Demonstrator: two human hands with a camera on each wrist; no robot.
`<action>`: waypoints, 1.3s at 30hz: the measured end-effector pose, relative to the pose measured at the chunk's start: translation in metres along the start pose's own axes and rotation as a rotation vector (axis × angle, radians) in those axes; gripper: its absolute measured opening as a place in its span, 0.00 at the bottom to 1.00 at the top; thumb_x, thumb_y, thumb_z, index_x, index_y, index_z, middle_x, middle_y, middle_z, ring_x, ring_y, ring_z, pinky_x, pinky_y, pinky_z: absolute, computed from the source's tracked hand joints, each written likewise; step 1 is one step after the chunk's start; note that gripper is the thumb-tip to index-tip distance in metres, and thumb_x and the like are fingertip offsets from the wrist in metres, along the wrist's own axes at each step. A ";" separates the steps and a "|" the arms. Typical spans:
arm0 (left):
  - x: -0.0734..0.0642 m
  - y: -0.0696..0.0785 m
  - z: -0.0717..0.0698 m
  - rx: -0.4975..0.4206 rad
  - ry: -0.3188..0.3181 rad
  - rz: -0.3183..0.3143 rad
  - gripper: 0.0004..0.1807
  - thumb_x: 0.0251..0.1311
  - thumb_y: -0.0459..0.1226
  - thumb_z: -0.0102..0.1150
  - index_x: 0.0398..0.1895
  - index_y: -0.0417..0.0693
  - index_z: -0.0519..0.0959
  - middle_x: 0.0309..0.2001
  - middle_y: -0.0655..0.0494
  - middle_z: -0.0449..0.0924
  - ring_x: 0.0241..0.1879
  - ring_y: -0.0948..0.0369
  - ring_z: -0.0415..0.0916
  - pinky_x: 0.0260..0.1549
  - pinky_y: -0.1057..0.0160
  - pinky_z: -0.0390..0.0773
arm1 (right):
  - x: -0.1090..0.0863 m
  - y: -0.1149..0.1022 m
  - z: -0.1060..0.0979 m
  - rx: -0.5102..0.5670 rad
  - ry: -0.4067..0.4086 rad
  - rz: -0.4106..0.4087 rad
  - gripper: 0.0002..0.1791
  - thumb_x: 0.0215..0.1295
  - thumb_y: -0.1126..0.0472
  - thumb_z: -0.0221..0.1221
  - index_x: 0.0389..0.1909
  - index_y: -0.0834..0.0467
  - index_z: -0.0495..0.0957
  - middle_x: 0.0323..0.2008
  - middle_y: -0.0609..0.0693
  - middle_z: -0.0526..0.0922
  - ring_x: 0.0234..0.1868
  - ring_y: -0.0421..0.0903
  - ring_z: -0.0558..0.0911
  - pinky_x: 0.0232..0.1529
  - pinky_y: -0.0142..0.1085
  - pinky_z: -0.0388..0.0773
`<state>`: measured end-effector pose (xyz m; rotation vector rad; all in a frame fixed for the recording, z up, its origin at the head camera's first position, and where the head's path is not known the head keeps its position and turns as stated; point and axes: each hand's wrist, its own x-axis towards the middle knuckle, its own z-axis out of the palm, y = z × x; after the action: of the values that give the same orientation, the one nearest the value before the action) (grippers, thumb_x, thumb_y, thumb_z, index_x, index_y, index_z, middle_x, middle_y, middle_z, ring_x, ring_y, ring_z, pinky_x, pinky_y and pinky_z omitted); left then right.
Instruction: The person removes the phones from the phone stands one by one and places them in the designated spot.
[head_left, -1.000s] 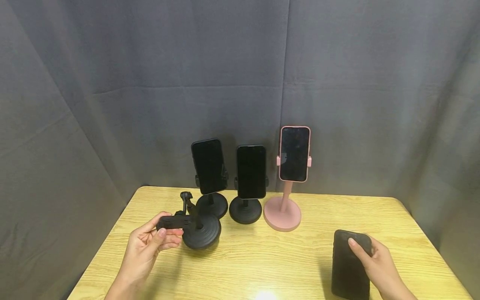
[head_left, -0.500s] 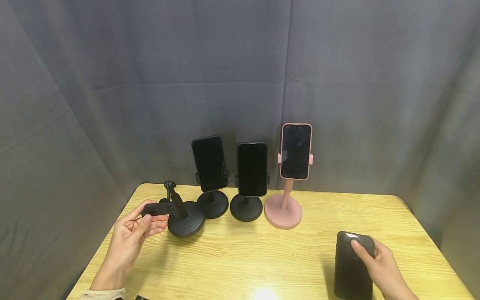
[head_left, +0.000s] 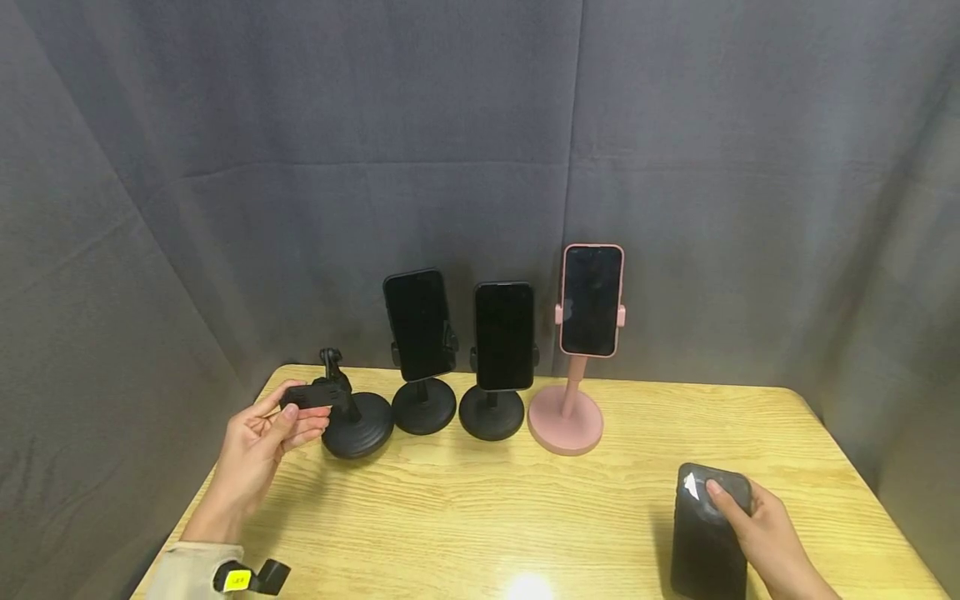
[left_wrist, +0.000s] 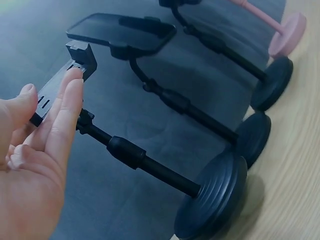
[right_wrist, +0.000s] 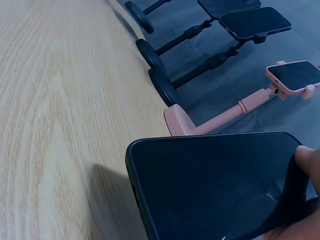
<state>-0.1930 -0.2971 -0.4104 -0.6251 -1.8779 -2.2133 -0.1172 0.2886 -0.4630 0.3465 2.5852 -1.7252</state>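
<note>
At the left, my left hand [head_left: 258, 442] pinches the holder of a black phone stand [head_left: 362, 427] between thumb and fingers. The holder is without a phone, and in the left wrist view the stand's ridged round base [left_wrist: 215, 195] is close to the table. My right hand [head_left: 772, 533], at the front right, grips a black smartphone [head_left: 707, 542] by its upper corner, thumb on its face. In the right wrist view this smartphone [right_wrist: 210, 185] hides part of the tabletop.
Two black stands bearing phones [head_left: 420, 325] [head_left: 504, 337] are lined up right of the held stand. Beyond them stands a pink stand [head_left: 566, 421] with a pink-cased phone [head_left: 592, 302]. A grey curtain [head_left: 480, 125] hangs behind the wooden table [head_left: 465, 517].
My left hand has moved left and back with the black stand, bringing it in line left of the others. The smartphone in my right hand has shifted and tilted slightly.
</note>
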 end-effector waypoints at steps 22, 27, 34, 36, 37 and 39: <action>0.028 -0.024 -0.027 0.022 -0.030 -0.082 0.17 0.77 0.29 0.44 0.65 0.47 0.70 0.44 0.55 0.90 0.44 0.64 0.89 0.47 0.68 0.85 | 0.001 0.011 -0.008 -0.076 -0.027 0.081 0.29 0.81 0.47 0.47 0.60 0.72 0.70 0.42 0.42 0.86 0.39 0.29 0.81 0.42 0.27 0.82; 0.029 -0.031 -0.031 0.009 -0.018 -0.091 0.19 0.78 0.30 0.44 0.68 0.45 0.67 0.45 0.55 0.90 0.45 0.64 0.88 0.48 0.68 0.84 | 0.000 0.013 -0.009 -0.031 -0.037 0.105 0.30 0.81 0.46 0.46 0.61 0.72 0.68 0.42 0.44 0.86 0.37 0.33 0.85 0.41 0.31 0.85; 0.042 -0.036 -0.032 0.007 -0.015 -0.111 0.19 0.78 0.32 0.45 0.69 0.44 0.65 0.46 0.55 0.90 0.45 0.64 0.88 0.48 0.68 0.84 | 0.002 0.016 -0.017 -0.064 -0.086 0.125 0.38 0.81 0.42 0.43 0.70 0.73 0.59 0.62 0.67 0.79 0.48 0.43 0.87 0.49 0.39 0.87; 0.045 -0.037 -0.032 0.006 -0.014 -0.120 0.20 0.78 0.33 0.45 0.69 0.44 0.65 0.47 0.54 0.89 0.45 0.64 0.88 0.49 0.68 0.84 | 0.003 0.018 -0.018 -0.041 -0.092 0.138 0.38 0.81 0.42 0.43 0.70 0.73 0.59 0.60 0.64 0.81 0.48 0.42 0.87 0.49 0.39 0.87; 0.047 -0.038 -0.032 0.005 -0.012 -0.124 0.20 0.78 0.33 0.45 0.70 0.44 0.64 0.47 0.54 0.89 0.45 0.64 0.88 0.49 0.68 0.84 | 0.003 0.019 -0.018 -0.023 -0.092 0.144 0.38 0.81 0.42 0.44 0.70 0.73 0.59 0.58 0.62 0.83 0.46 0.41 0.88 0.48 0.39 0.87; 0.049 -0.039 -0.032 0.000 -0.010 -0.132 0.22 0.78 0.34 0.45 0.71 0.44 0.64 0.46 0.55 0.89 0.44 0.64 0.88 0.48 0.69 0.84 | 0.004 0.021 -0.019 -0.036 -0.102 0.140 0.38 0.81 0.42 0.43 0.71 0.74 0.58 0.58 0.63 0.83 0.47 0.43 0.88 0.49 0.40 0.87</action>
<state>-0.2591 -0.3135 -0.4289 -0.5276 -1.9773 -2.2936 -0.1153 0.3145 -0.4751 0.4161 2.4546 -1.6053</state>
